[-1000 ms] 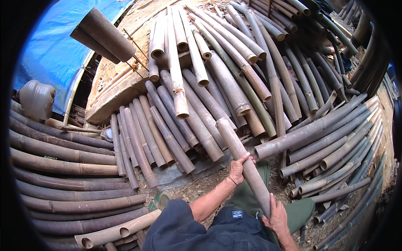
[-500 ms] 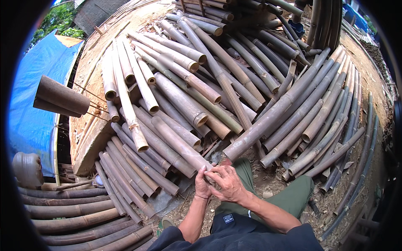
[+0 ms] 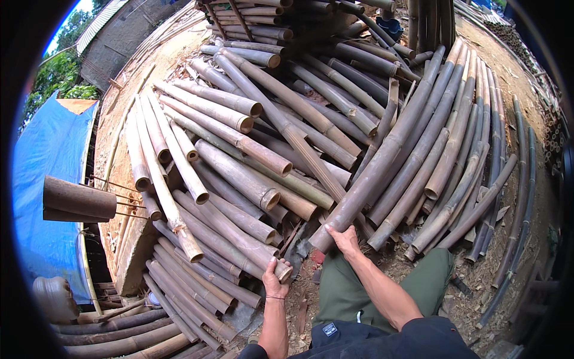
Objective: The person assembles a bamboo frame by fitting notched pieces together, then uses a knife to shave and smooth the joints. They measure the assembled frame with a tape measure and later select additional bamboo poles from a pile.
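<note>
My left hand [image 3: 276,273] is closed around the near end of a grey-brown bamboo pole [image 3: 237,232], which lies along the left pile and points away from me. My right hand [image 3: 345,240] grips the near end of a thicker bamboo pole [image 3: 378,170]. Its thumb and fingers press against the side of the pole, beside my knee. That thicker pole runs up and away to the right along the edge of the right-hand stack. The undersides of both grips are hidden.
Cut bamboo poles [image 3: 236,185] lie heaped ahead, with shorter ones [image 3: 188,281] at lower left. Thin metal rods [image 3: 128,204] hold up a bamboo section [image 3: 79,199] on the left. A blue tarp [image 3: 45,161] and a plastic jug [image 3: 55,297] are beyond. Bamboo chips litter the ground.
Both hands were together at one pole's end. They have come apart: my left hand holds a pole end lower down, and my right has moved over to the thicker pole. The view has shifted.
</note>
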`<state>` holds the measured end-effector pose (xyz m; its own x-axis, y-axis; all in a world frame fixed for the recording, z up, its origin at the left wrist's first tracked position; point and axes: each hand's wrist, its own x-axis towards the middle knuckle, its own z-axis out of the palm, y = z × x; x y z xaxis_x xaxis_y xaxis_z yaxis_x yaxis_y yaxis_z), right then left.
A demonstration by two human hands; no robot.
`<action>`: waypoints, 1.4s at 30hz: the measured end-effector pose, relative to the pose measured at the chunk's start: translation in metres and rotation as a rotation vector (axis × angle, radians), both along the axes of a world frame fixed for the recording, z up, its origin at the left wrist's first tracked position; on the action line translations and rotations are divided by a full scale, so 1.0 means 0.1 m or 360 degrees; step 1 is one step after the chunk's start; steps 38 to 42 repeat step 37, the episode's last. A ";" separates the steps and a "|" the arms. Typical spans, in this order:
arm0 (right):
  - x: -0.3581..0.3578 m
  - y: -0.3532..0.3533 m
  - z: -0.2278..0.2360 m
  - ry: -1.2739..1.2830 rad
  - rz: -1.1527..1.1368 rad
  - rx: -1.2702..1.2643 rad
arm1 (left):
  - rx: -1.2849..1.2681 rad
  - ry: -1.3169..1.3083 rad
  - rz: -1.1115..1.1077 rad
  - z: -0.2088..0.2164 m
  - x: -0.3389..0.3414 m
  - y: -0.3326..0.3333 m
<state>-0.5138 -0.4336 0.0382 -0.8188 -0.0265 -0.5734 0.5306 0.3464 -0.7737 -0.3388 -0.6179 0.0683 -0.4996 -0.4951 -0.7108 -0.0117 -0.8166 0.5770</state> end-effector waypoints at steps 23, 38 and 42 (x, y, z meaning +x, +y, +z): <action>-2.62 -0.38 -0.55 0.1121 0.0726 0.1388 | -0.0008 -0.0168 -0.0035 0.07 0.12 -0.10; -1.06 0.85 0.97 -0.0375 0.0374 -0.1078 | -0.0070 -0.0055 -0.0030 0.02 0.14 -0.09; -1.06 0.85 0.97 -0.0375 0.0374 -0.1078 | -0.0070 -0.0055 -0.0030 0.02 0.14 -0.09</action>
